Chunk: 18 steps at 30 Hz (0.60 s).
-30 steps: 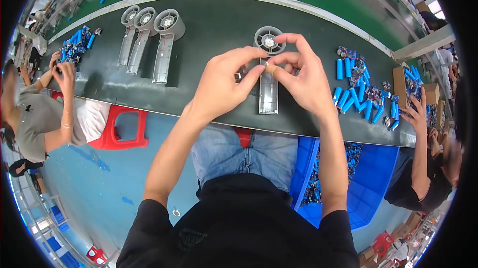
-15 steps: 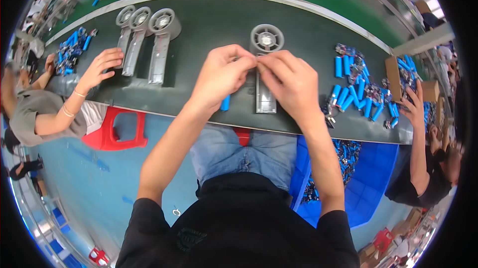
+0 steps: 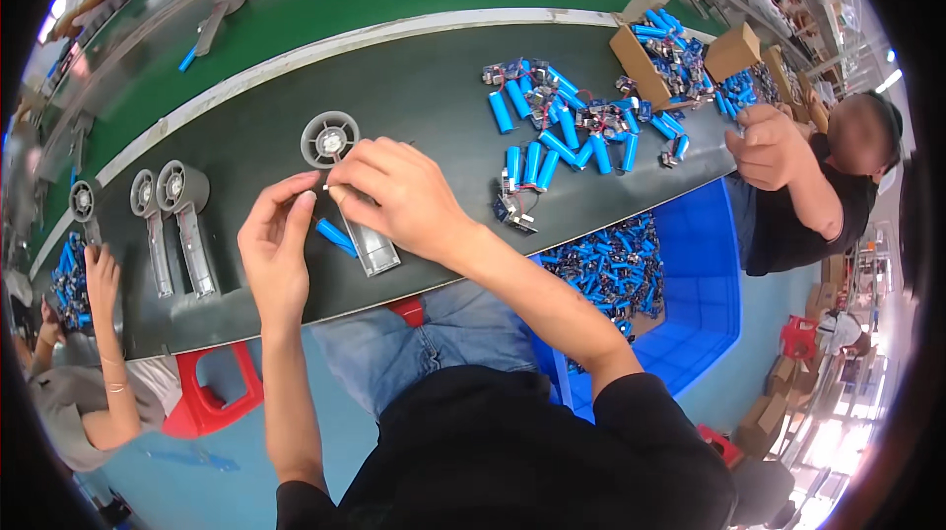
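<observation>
In front of me a grey handheld-fan housing lies on the dark work table, its round fan head (image 3: 330, 140) away from me and its open handle (image 3: 375, 252) toward me. My left hand (image 3: 279, 249) is over its left side, thumb and forefinger pinched; whatever is between them is too small to name. My right hand (image 3: 399, 197) covers part of the handle and pinches a small white piece (image 3: 326, 187), close to the left fingertips. Beside the handle, below my fingers, rests a blue cylindrical battery (image 3: 336, 237).
Two more grey fan housings (image 3: 187, 225) lie to the left, near a co-worker's hand (image 3: 101, 279). Blue batteries with circuit boards (image 3: 557, 126) are heaped at right, by a cardboard box (image 3: 639, 65). A blue bin (image 3: 702, 298) stands below the table edge; another person's hand (image 3: 769, 148) is raised at right.
The view has swung right. My fingertips, together before, are now slightly apart. At left, one fan housing is farther from the other two, by the co-worker's hand. The right-hand person's hand has left the box.
</observation>
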{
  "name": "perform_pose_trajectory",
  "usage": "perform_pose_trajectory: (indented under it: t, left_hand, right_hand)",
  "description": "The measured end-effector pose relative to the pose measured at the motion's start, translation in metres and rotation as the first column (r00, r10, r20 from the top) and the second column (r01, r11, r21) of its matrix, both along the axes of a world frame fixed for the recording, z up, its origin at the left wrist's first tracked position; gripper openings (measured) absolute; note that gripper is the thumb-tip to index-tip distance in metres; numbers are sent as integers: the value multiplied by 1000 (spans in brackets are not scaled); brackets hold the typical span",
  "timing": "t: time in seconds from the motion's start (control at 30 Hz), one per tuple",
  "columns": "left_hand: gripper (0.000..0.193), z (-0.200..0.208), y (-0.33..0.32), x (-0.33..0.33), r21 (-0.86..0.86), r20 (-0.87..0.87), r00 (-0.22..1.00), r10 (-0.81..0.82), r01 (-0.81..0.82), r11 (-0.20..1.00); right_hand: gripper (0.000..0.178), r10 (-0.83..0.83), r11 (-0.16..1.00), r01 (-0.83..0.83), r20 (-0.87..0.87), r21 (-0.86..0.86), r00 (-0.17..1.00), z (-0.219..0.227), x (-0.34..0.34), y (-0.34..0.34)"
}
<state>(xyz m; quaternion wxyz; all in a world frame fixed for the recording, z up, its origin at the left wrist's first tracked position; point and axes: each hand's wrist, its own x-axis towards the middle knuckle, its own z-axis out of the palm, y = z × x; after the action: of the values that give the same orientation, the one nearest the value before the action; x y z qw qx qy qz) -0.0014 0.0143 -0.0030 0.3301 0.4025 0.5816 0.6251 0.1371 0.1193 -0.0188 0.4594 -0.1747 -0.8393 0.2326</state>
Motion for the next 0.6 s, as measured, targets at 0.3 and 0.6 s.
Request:
perform_pose_trajectory:
  t: [0.3,0.6]
  left_hand:
    - [18,-1,8,-5,-126,-467,879,95,-172,977]
    - [39,82,191,97,51,-598,770,-221,312,949]
  right_hand:
    - [23,-216,939,220,47,-263,975,46,88,1]
    - [37,-861,440,739,-7,-511,508,25,318,113]
